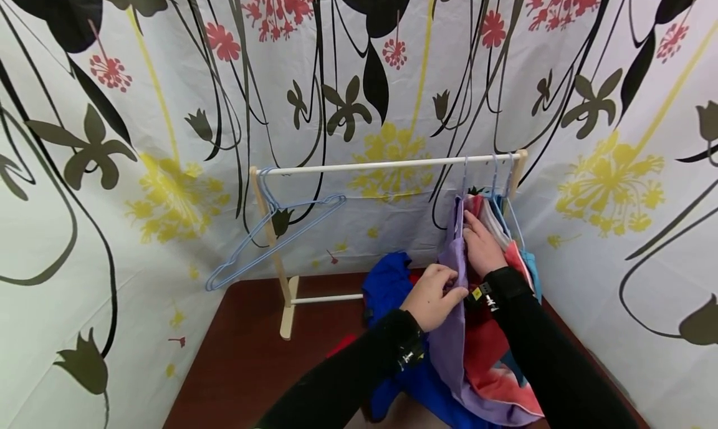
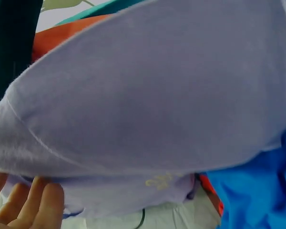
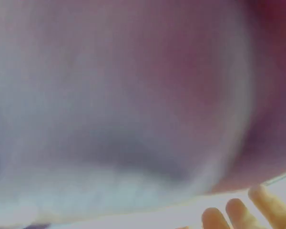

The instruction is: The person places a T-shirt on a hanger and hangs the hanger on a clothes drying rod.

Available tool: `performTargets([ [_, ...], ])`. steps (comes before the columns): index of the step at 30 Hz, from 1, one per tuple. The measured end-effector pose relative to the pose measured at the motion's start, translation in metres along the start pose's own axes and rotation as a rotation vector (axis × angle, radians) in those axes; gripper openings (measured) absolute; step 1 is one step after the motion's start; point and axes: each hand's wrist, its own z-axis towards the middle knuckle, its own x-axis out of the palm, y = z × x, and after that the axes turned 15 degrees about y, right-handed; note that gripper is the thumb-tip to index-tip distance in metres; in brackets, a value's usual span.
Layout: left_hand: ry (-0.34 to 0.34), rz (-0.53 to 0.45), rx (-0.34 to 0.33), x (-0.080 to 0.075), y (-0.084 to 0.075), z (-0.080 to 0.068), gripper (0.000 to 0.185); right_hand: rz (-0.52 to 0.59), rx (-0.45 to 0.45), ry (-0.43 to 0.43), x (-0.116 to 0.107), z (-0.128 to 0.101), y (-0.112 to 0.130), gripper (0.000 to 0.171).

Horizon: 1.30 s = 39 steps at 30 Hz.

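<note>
A lilac garment (image 1: 453,348) hangs from a hanger at the right end of a small clothes rack (image 1: 387,164). My left hand (image 1: 434,297) pinches its edge about halfway down. In the left wrist view the lilac garment (image 2: 148,95) fills the frame, with my left fingers (image 2: 35,200) under its hem. My right hand (image 1: 481,247) lies with straight fingers between the lilac cloth and a red and coral garment (image 1: 496,354) hanging behind it. The right wrist view is blurred cloth, with only my right fingertips (image 3: 238,212) showing at the bottom.
An empty blue wire hanger (image 1: 269,229) hangs tilted at the rack's left end. A bright blue garment (image 1: 387,285) lies heaped on the brown table (image 1: 241,354) under the rack. A teal garment (image 1: 533,270) hangs furthest right. Flowered curtain walls close in on three sides.
</note>
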Motion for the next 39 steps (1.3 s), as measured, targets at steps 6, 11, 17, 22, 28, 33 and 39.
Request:
performTargets([
  [6, 0.039, 0.086, 0.019, -0.014, 0.021, -0.03, 0.046, -0.015, -0.052, -0.1, 0.009, -0.002, 0.018, 0.052],
  [11, 0.071, 0.129, -0.001, -0.018, 0.035, -0.051, 0.044, -0.118, -0.176, -0.128, 0.017, -0.003, 0.032, 0.05],
  [17, 0.077, 0.172, -0.035, -0.03, 0.048, -0.074, 0.039, -0.262, -0.346, -0.081, 0.034, -0.012, 0.055, 0.048],
  [22, 0.053, 0.204, -0.088, -0.04, 0.062, -0.099, 0.038, -0.25, -0.422, 0.054, 0.054, -0.028, 0.08, 0.049],
  [28, -0.042, 0.266, -0.112, -0.052, 0.086, -0.125, 0.036, -0.155, -0.379, 0.196, 0.081, -0.045, 0.097, 0.05],
  [33, -0.134, 0.334, -0.154, -0.07, 0.106, -0.14, 0.034, -0.154, -0.329, 0.247, 0.103, -0.051, 0.089, 0.05],
  [39, -0.229, 0.397, -0.22, -0.097, 0.129, -0.167, 0.032, -0.126, -0.269, 0.289, 0.123, -0.058, 0.068, 0.048],
])
